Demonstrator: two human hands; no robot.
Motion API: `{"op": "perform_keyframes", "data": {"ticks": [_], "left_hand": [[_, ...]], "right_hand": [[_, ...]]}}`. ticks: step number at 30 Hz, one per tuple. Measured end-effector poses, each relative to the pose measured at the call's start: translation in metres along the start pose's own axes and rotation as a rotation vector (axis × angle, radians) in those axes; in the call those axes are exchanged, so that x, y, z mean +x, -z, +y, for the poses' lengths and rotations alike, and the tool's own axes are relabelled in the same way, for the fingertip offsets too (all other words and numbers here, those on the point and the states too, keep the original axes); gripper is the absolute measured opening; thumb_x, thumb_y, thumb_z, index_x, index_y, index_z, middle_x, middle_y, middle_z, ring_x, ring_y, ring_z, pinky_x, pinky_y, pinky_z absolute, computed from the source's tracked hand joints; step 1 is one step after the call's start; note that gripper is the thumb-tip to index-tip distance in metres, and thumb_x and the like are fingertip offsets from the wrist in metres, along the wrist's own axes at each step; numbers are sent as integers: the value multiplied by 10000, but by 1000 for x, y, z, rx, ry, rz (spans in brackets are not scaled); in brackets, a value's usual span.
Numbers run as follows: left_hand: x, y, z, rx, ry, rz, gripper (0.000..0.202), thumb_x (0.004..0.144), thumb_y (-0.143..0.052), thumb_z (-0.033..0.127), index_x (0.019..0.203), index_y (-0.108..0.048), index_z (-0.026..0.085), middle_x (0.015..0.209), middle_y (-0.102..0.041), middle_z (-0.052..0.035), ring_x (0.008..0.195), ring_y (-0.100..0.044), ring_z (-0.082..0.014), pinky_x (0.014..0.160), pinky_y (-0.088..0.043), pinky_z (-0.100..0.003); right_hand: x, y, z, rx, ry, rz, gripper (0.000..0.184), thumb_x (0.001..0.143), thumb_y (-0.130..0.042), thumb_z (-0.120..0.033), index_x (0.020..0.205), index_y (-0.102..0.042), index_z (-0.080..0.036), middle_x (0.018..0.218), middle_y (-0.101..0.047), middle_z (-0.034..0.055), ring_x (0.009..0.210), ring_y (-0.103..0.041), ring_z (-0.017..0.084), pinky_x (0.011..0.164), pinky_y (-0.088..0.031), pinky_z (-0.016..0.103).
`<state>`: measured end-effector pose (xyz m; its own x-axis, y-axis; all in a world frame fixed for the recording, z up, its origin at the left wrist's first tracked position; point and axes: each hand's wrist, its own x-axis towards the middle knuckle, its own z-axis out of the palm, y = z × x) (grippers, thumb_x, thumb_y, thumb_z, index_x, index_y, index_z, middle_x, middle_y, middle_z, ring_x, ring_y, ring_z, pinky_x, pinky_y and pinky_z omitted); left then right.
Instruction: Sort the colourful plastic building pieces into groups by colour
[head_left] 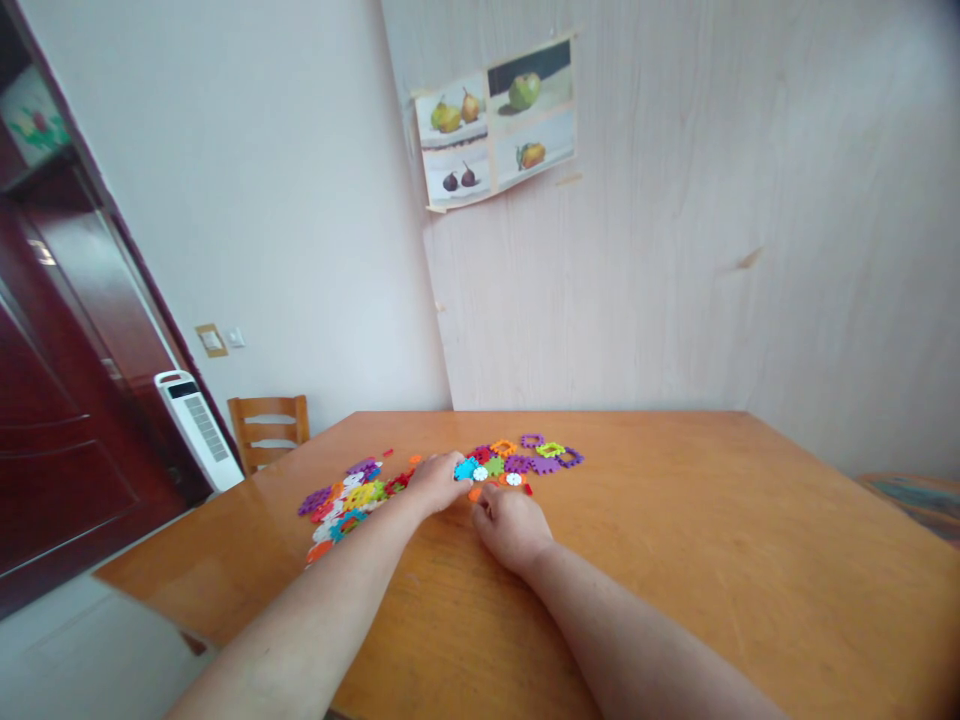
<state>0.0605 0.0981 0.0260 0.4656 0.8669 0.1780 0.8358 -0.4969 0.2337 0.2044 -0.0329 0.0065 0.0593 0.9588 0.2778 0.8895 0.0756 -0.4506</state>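
My left hand [439, 484] is closed, with fingers and thumb at the edge of a light-blue toothed plastic piece [466, 468]. A small white round piece [481, 474] lies against its right side. To the right and nearer, my right hand [514, 524] has its fingers curled together, and what they hold, if anything, is hidden. By its fingertips sits an orange piece [475, 494]. Just beyond are a green piece [494, 467], a purple toothed piece [517, 464] and another white round piece [513, 480].
A heap of mixed toothed pieces [364, 494] spreads left of my left hand. Purple square frames [532, 440] and a lime frame [550, 450] lie farther back on the wooden table [675, 520]. Behind its left edge stands a wooden chair [270, 425], near a white tower appliance [201, 430].
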Motion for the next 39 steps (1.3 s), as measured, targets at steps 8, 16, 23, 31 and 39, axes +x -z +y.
{"op": "perform_keyframes", "data": {"ticks": [8, 16, 23, 31, 39], "left_hand": [[20, 3, 19, -483, 24, 71, 516, 832, -573, 489, 1235, -532, 170, 1110, -696, -111, 987, -653, -200, 818, -487, -291], [30, 27, -8, -446, 35, 186, 331, 860, -489, 365, 1093, -617, 168, 1133, -688, -87, 1044, -628, -184, 918, -465, -293], [2, 24, -43, -6, 29, -34, 289, 678, -690, 386, 948, -694, 282, 1039, -696, -46, 999, -608, -235, 878, -445, -334], [-5, 25, -31, 122, 19, -42, 158, 723, -619, 394, 772, -694, 264, 937, -688, -42, 932, -597, -232, 794, -429, -321], [-1, 21, -32, 54, 108, 19, 129, 670, -654, 336, 763, -649, 245, 823, -682, -6, 810, -599, -181, 672, -414, -257]], "right_hand": [[0, -1, 0, 10, 12, -4, 251, 932, -412, -334, 913, -629, -210, 897, -705, 61, 775, -621, 164, 596, -287, 260], [0, 1, 0, -15, 3, -13, 264, 933, -402, -346, 900, -629, -216, 873, -702, 68, 762, -621, 176, 592, -285, 262], [1, 0, 0, -21, -8, -25, 251, 926, -419, -344, 897, -630, -211, 886, -702, 69, 777, -625, 177, 596, -285, 259], [0, -1, 1, -21, 1, -14, 263, 925, -409, -346, 890, -634, -214, 865, -700, 64, 759, -614, 171, 581, -266, 262], [-1, 2, 0, -14, -8, -28, 253, 925, -424, -342, 886, -636, -210, 871, -699, 66, 757, -613, 167, 586, -270, 253]]}}
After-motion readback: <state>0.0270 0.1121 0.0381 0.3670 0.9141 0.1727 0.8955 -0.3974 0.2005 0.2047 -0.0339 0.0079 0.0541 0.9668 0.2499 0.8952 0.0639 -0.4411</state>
